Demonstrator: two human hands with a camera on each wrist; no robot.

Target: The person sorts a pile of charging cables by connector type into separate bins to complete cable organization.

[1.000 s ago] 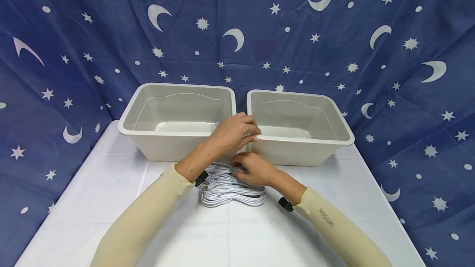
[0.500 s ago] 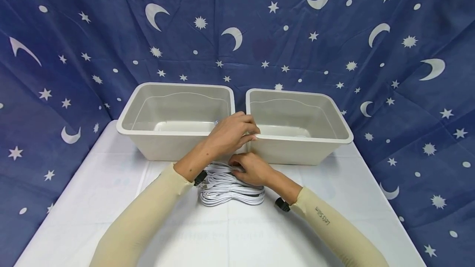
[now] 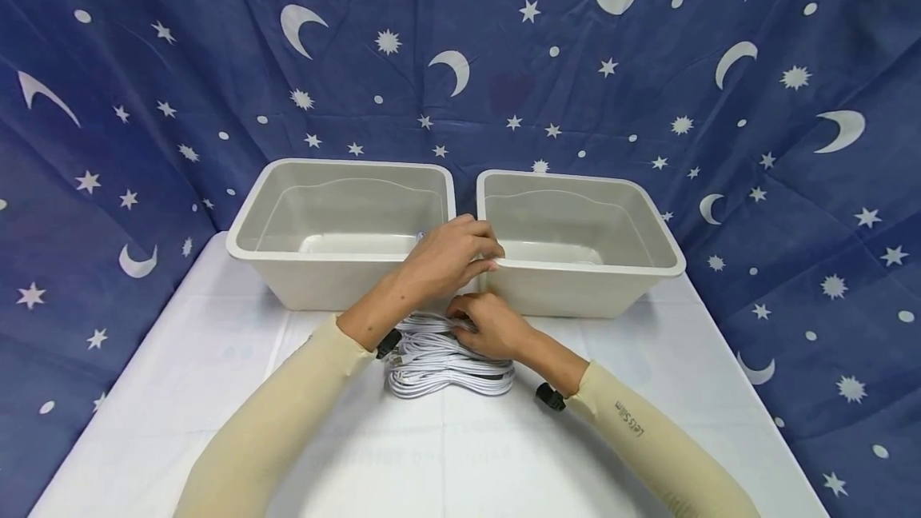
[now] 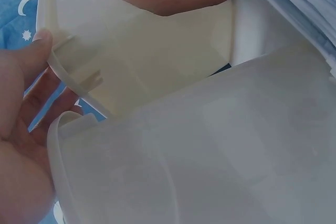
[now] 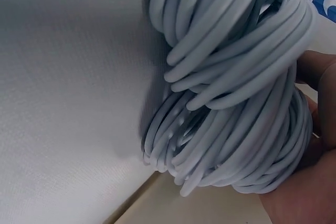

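My left hand grips the near left rim of the right grey bin. In the left wrist view its thumb lies on the bin's rim, with other fingers behind the edge. My right hand is curled at the right end of coiled white cable on the table in front of the bins. The right wrist view shows the thick loops of this cable up against the right hand. Its fingertips are partly hidden by the loops.
The left grey bin stands beside the right one with a narrow gap between them. A small bluish thing shows inside it. White cloth covers the table. A blue curtain with moons and stars hangs behind.
Both hands keep nearly the same place at the bin rim and the cable. The whole head view has shifted slightly.
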